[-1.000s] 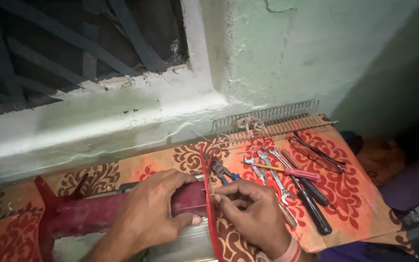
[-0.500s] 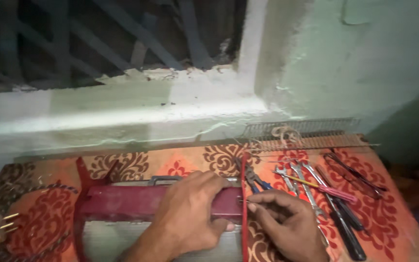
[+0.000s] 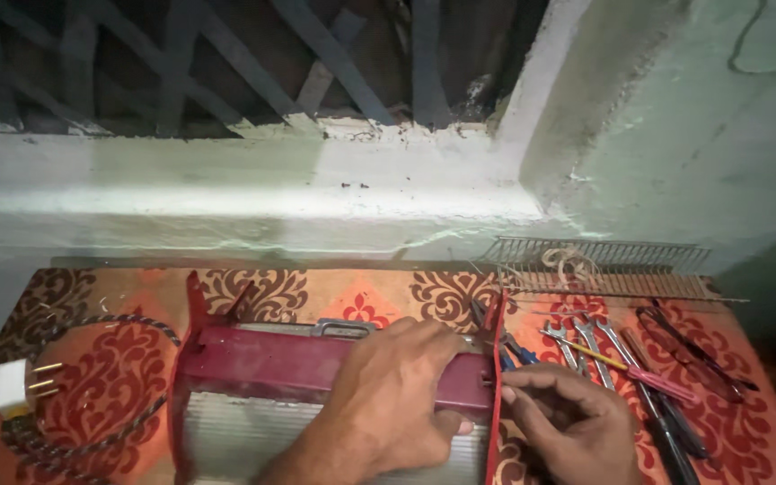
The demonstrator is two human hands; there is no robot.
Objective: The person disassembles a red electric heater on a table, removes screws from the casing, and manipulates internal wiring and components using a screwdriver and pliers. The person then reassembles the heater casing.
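Note:
A dark red metal appliance [image 3: 262, 368] with a ribbed silver panel [image 3: 244, 440] lies on a patterned orange and red cloth [image 3: 119, 377]. My left hand [image 3: 388, 404] lies flat over its red top bar near the right end and presses it down. My right hand [image 3: 568, 422] is at the appliance's right end plate [image 3: 494, 395], fingers pinched together against the plate; whatever small thing they hold is hidden. Just right of that hand lie several spanners and screwdrivers [image 3: 621, 368].
A white plug [image 3: 13, 388] with a braided cord [image 3: 92, 395] lies at the left. A wire grille [image 3: 604, 265] rests against the wall at the back right. Dark cutters [image 3: 693, 350] lie far right. A pale window ledge [image 3: 226, 198] runs behind.
The view has swung left, so the appliance sits more in the middle and the plug has come into sight. Both hands stay on the appliance's right end.

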